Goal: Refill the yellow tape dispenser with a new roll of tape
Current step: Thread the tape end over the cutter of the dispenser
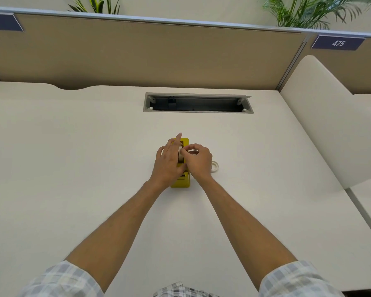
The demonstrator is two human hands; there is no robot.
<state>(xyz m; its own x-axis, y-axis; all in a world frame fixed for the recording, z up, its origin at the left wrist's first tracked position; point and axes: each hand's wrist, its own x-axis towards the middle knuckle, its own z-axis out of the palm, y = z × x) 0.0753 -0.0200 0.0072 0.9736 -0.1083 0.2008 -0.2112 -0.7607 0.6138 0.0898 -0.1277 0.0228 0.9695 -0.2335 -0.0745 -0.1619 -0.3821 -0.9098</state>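
Observation:
The yellow tape dispenser [183, 181] stands on the white desk [73, 168], its long side running away from me. A pale tape roll [180, 155] sits on edge in its slot. My left hand [168, 162] lies flat against the dispenser's left side, fingers stretched forward along it and thumb at the near end. My right hand [198, 160] is curled over the right side, its fingertips pinched on the top of the roll. A second white tape roll [215, 166] lies flat on the desk just right of my right hand, partly hidden by it.
A grey open cable tray [198, 102] is set into the desk beyond the dispenser. A beige partition [137, 54] closes the back, with a sign reading 475 [338, 43]. A rounded white side panel [321, 116] bounds the right. Plants [308, 11] rise behind.

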